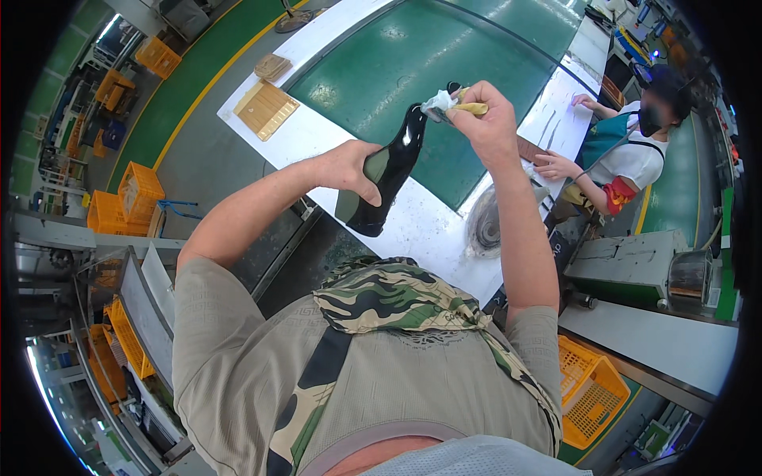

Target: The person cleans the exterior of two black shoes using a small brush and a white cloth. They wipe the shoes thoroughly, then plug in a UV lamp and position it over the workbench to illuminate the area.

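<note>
My left hand (349,170) is wrapped round a boot-shaped piece (401,151), glossy black with matte olive-green panels. It is held tilted over the near edge of a white table, its narrow end up and away from me. My right hand (492,119) pinches a crumpled pale blue-white cloth (438,105) at that narrow end. A short yellowish piece (474,108) also shows between the right fingers; its kind is unclear. A small black round thing (453,86) appears just beyond the cloth, partly hidden.
The white table (413,230) has a green middle surface (413,55). Tan flat pieces (266,109) lie at its left end, and a plastic-wrapped roll (484,226) at the right. A masked co-worker (627,151) works at right. Yellow crates (591,393) stand on both sides.
</note>
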The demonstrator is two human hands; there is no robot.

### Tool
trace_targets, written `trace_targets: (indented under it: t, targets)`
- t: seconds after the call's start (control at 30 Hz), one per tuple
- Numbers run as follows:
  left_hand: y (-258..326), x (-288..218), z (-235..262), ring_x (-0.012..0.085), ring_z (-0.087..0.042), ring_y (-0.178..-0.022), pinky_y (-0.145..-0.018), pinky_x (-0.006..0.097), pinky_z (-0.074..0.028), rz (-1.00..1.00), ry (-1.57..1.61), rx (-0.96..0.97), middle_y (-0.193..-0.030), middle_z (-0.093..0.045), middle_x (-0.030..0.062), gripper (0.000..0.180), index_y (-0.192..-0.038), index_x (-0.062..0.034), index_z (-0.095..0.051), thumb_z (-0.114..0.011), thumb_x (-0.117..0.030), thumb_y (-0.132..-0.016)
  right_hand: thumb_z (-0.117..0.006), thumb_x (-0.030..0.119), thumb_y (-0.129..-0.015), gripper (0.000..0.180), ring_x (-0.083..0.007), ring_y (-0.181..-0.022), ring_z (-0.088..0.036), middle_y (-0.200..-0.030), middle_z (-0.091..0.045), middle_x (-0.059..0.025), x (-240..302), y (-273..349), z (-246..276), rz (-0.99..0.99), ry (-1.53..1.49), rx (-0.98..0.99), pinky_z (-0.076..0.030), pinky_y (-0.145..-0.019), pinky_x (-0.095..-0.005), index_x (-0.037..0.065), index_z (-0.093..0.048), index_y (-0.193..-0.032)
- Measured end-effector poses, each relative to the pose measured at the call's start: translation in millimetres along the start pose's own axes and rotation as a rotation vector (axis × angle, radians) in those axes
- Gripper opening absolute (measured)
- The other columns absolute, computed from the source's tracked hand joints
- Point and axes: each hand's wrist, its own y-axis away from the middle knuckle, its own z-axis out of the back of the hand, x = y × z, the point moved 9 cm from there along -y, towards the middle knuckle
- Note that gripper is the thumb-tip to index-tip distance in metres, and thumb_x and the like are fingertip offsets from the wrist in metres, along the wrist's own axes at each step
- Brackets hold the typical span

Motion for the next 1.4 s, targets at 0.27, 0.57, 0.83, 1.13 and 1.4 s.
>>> trace_targets:
  t: [0.27,0.57,0.83,1.13,1.4]
  targets:
    - [-17,2,10,0.0190,-0.063,-0.090,-0.085,0.031,-0.050,-0.020,0.240,0.100,-0.097,-0.067,0.0097,0.055,-0.110,0.0034,-0.061,-0.083,-0.014,-0.062,-0.070,0.004,-0.072,0.018,-0.0101,-0.076,-0.055,-0.085,-0.064,-0.0073,-5,-17,3,0.008,0.037,-0.030,-0.045,-0.067,-0.0244,0.003,-0.052,-0.076]
    - [-28,-5,37,0.0187,-0.062,-0.091,-0.085,0.030,-0.048,-0.033,0.311,0.121,-0.099,-0.066,0.0083,0.063,-0.112,0.0044,-0.062,-0.085,-0.022,-0.060,-0.069,0.004,-0.071,0.017,-0.0098,-0.073,-0.054,-0.083,-0.064,-0.0068,-1,-44,-1,0.060,0.093,-0.036,-0.045,-0.064,-0.0249,0.003,-0.053,-0.076]
    - [-40,-6,51,0.0198,-0.064,-0.092,-0.087,0.032,-0.049,-0.040,0.310,0.209,-0.100,-0.068,0.0099,0.057,-0.112,0.0035,-0.063,-0.082,-0.021,-0.065,-0.070,0.004,-0.071,0.018,-0.0094,-0.072,-0.053,-0.085,-0.063,-0.0063,-3,-55,4,0.007,0.101,-0.094,-0.044,-0.063,-0.0251,0.003,-0.052,-0.076]
    - [-57,-20,70,0.0185,-0.062,-0.093,-0.086,0.030,-0.048,-0.091,0.257,0.204,-0.100,-0.067,0.0087,0.061,-0.112,0.0040,-0.063,-0.082,-0.028,-0.063,-0.070,0.005,-0.071,0.018,-0.0085,-0.068,-0.053,-0.079,-0.064,-0.0045,-1,-77,15,0.072,0.182,-0.128,-0.044,-0.061,-0.0252,0.003,-0.053,-0.074]
    - [-70,-12,67,0.0188,-0.063,-0.093,-0.088,0.030,-0.049,-0.072,0.346,0.238,-0.103,-0.067,0.0104,0.059,-0.114,0.0052,-0.062,-0.081,-0.024,-0.065,-0.071,0.009,-0.073,0.019,-0.0079,-0.071,-0.052,-0.076,-0.059,-0.0022,-12,-77,25,0.038,0.232,-0.112,-0.044,-0.062,-0.0254,0.003,-0.054,-0.077]
